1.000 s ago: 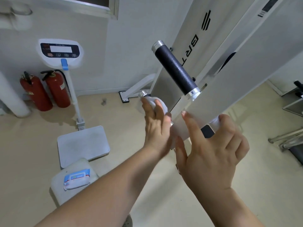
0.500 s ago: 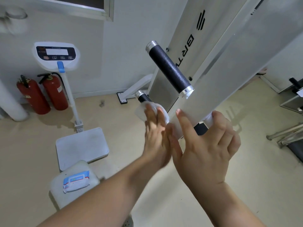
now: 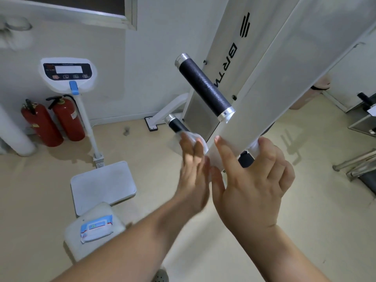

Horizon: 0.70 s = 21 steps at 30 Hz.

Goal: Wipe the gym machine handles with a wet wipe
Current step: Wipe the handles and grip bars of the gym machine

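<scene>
Head view: The left hand (image 3: 193,169) is on the small black handle (image 3: 176,125) low on the white gym machine (image 3: 284,78). The wet wipe (image 3: 200,141) sits on that handle, right under the fingertips (image 3: 188,143). The fingers lie over the top of the wipe. The hand is blurry, so I cannot tell if they go all the way round it.

The right hand (image 3: 252,180) is on the other side of the machine's white bar. Three fingers are bent round the right handle (image 3: 246,159) and grip it. The pointing finger is straight and lies on the bar. Something white shows under the bent fingers; I cannot tell what it is.

The big black handle (image 3: 204,88) sticks out above both hands, and nothing touches it.

A pack of wipes (image 3: 95,228) lies on a white seat (image 3: 81,251) down on the left. Behind it stand a weighing scale (image 3: 101,184) and two red fire extinguishers (image 3: 68,117).
</scene>
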### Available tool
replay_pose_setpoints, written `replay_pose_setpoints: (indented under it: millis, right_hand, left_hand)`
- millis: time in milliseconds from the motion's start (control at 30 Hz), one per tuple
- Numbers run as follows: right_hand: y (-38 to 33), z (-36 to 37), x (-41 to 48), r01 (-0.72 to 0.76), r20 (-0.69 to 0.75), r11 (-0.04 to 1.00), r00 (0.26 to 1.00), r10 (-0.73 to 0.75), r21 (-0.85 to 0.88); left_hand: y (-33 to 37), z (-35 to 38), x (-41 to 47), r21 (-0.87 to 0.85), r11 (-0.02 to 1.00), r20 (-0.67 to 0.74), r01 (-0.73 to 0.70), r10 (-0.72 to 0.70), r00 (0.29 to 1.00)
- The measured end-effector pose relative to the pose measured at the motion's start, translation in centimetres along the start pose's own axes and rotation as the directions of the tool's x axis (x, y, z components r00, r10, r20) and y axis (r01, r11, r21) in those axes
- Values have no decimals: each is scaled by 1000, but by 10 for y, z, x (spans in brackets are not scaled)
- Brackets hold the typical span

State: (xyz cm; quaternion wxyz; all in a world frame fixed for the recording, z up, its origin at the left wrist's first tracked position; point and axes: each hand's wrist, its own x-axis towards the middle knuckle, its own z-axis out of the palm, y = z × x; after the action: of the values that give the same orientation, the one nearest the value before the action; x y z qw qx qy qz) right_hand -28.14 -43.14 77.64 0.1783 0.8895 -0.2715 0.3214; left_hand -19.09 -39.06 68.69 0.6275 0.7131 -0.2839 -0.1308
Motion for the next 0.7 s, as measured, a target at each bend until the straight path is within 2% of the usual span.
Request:
replay_pose_setpoints:
  millis: [67,100,167,233,300,400,467,533,633,700]
  right_hand:
    - [0,0,0,2,-13,1000,1000,-1,13]
    - [0,0,1,11,-9,1000,1000,-11,22]
    - [0,0,1,28,17,999,999,-29,29]
    - [1,0,2,35,29,999,999,-35,12]
    - [1,0,1,41,26,999,999,-41,-13]
    - [2,1,0,32,-3,999,999,-32,-27]
    - [5,2,-1,32,-25,999,999,-33,-31]
    - [6,2,-2,44,-34,998,998,-46,-44]
    - [4,1,-4,58,-30,997,998,-59,-48]
    - [2,0,-4,38,-26,999,999,-38,-23]
  left_hand:
    - [-6,4,-12,27,999,56,-23,22,998]
    - [-6,-1,-6,98,994,60,-40,34,998]
    - [-2,-16,19,231,971,21,-60,56,998]
    - [-1,-35,52,251,968,-11,-23,27,1000]
    - [-6,-50,72,357,933,15,-47,45,999]
    - [-11,-52,64,500,838,136,-217,171,976]
    - [-15,-50,42,527,749,274,-401,297,915]
    - [-23,-52,22,552,671,399,-495,308,864]
    - [-32,-66,25,576,610,476,-545,292,830]
    - [-32,-76,38,600,520,528,-608,313,789]
